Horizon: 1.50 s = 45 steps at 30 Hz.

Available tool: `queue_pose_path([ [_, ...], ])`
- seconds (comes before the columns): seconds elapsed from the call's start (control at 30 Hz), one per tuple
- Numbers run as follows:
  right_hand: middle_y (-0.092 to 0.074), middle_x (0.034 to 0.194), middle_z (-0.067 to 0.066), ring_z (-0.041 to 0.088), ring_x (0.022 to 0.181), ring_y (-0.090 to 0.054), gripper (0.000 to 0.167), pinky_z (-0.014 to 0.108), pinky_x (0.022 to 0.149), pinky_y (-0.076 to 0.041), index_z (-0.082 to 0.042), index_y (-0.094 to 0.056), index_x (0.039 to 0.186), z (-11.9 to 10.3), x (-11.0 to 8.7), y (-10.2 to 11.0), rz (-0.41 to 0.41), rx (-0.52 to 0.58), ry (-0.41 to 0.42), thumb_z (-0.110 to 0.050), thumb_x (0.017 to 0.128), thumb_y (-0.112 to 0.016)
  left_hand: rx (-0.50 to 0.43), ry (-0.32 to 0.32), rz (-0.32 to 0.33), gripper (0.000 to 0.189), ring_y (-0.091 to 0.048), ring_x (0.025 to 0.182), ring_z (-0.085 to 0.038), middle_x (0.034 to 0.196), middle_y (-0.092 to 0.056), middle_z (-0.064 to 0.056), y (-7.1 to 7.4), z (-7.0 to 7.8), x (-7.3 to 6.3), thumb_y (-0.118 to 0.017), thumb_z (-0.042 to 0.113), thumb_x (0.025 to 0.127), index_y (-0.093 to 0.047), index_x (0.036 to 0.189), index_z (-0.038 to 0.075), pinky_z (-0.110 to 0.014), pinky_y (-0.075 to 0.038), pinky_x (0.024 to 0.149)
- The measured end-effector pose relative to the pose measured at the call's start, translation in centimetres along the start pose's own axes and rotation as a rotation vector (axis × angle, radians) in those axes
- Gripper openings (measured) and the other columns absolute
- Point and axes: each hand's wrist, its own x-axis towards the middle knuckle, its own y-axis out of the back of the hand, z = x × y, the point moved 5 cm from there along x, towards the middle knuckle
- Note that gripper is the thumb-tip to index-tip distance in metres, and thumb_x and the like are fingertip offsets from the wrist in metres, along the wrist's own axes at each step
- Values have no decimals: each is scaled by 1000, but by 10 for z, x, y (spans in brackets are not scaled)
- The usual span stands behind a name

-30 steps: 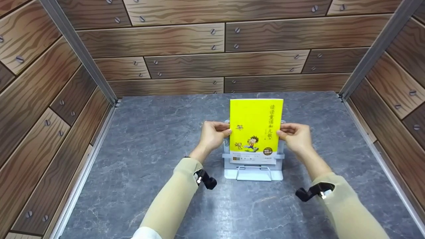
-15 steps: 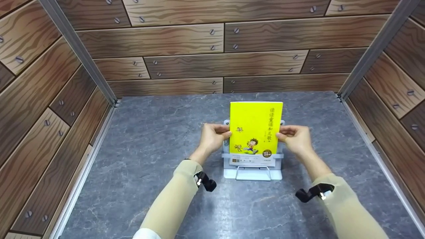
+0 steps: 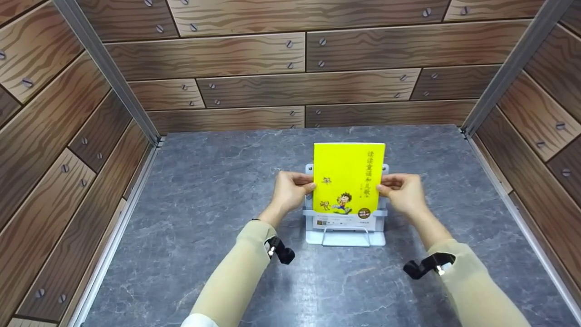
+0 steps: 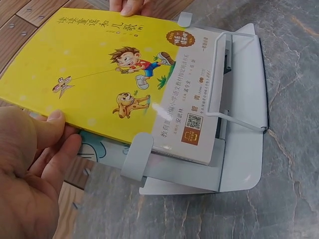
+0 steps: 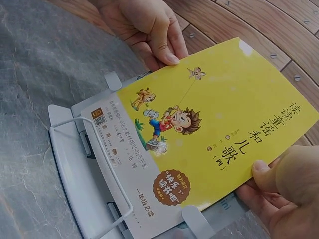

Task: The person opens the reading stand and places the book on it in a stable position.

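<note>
A yellow book [image 3: 347, 177] with a cartoon boy on its cover stands upright, tilted back, against a pale book stand [image 3: 313, 237]. My left hand [image 3: 292, 191] pinches the book's left edge, thumb on the cover. On the opposite edge my right hand [image 3: 403, 193] pinches it the same way. In the left wrist view the stand's side clip [image 4: 137, 158] overlaps the book's edge near the white lower band. The wire bar [image 5: 112, 172] of the stand runs across the book's bottom in the right wrist view. Most of the stand's back plate is hidden behind the book.
The stand rests on a grey marble-patterned table [image 3: 218, 181]. Wood-patterned walls [image 3: 227, 54] enclose the back and both sides, with metal posts [image 3: 109, 68] in the corners. A black wrist strap [image 3: 283, 252] hangs off the left sleeve, and another strap [image 3: 420, 268] off the right.
The book has slid a little downward into the stand, its top edge lower than before. Both hands have moved down slightly with it, still pinching its sides.
</note>
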Motion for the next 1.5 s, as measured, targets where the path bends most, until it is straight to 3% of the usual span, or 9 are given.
queue_pose_path([
  [0.27, -72, 107, 26, 14, 85, -72, 25, 26, 79, -64, 18, -69, 119, 3, 0, 0, 6, 1, 6, 8, 96, -73, 43, 4, -6, 14, -76, 86, -16, 94, -80, -5, -1, -1, -2, -83, 2, 91, -83, 105, 1, -28, -63, 79],
  [0.8, -73, 107, 27, 17, 86, -72, 26, 25, 77, -63, 17, -70, 118, 7, -3, 0, 13, -22, 13, 7, 95, -75, 41, 17, -15, 15, -76, 86, -16, 95, -80, -5, -1, -5, -4, -83, 1, 91, -83, 106, 2, -28, -63, 78],
  [1.3, -72, 105, 26, 19, 86, -72, 24, 25, 76, -64, 16, -71, 117, 8, -4, -1, 11, -48, 27, 7, 96, -74, 104, -23, -19, 13, -76, 81, -13, 91, -80, -3, -2, -5, -5, -83, 1, 91, -84, 103, 3, -26, -63, 74],
  [1.5, -73, 103, 28, 31, 91, -74, 22, 25, 75, -64, 16, -72, 115, 5, -5, -1, 28, -89, 78, 8, 95, -75, 126, -69, 5, 14, -76, 80, -12, 90, -80, -4, -3, -3, -5, -84, -1, 90, -84, 103, 2, -24, -63, 74],
])
